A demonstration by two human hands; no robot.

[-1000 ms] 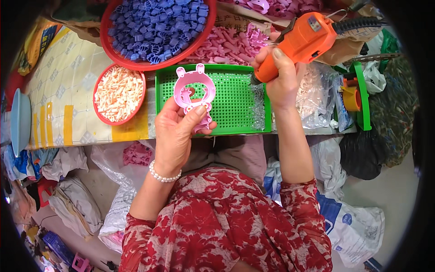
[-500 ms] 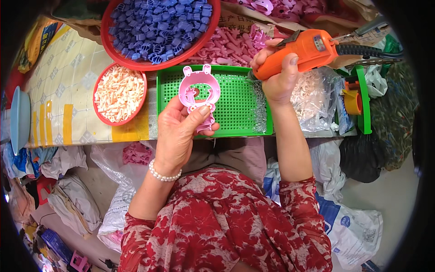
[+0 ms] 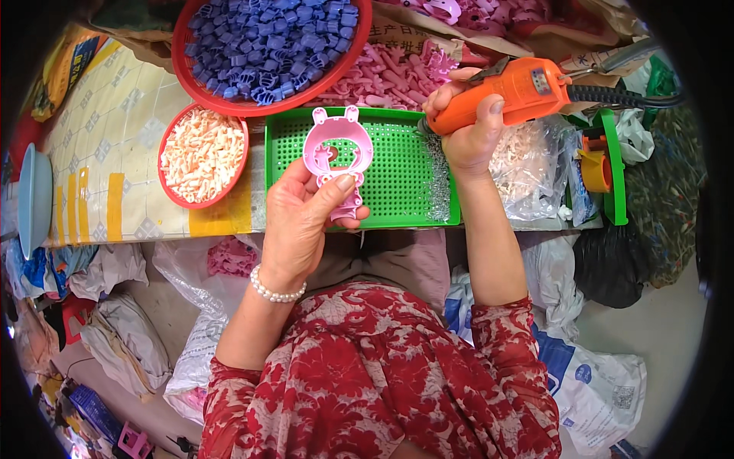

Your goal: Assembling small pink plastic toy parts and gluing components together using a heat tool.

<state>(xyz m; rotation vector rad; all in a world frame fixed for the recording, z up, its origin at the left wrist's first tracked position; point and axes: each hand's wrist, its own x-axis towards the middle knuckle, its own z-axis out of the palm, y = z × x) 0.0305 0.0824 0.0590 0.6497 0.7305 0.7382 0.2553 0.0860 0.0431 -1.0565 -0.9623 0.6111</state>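
My left hand (image 3: pixel 306 210) pinches a pink plastic toy shell (image 3: pixel 338 145) between thumb and fingers; the shell has a round hollow head with two small ears and a narrower body below. It is held above a green perforated tray (image 3: pixel 397 164). My right hand (image 3: pixel 470 134) is wrapped around an orange electric screwdriver (image 3: pixel 497 96), whose tip end points down-left to the tray's right side. Small silvery screws (image 3: pixel 437 183) lie in a heap there, just under the tool.
A red basin (image 3: pixel 182 57) of purple parts and a smaller red bowl (image 3: pixel 164 164) of cream pieces stand to the left. Pink parts (image 3: pixel 390 76) are piled behind the tray. A clear bag (image 3: pixel 527 164) of pale pieces lies right; the tool's black cable (image 3: pixel 612 94) runs off right.
The orange screwdriver has shifted very slightly, and the view has moved a little. Both hands keep their holds on the toy shell and the screwdriver.
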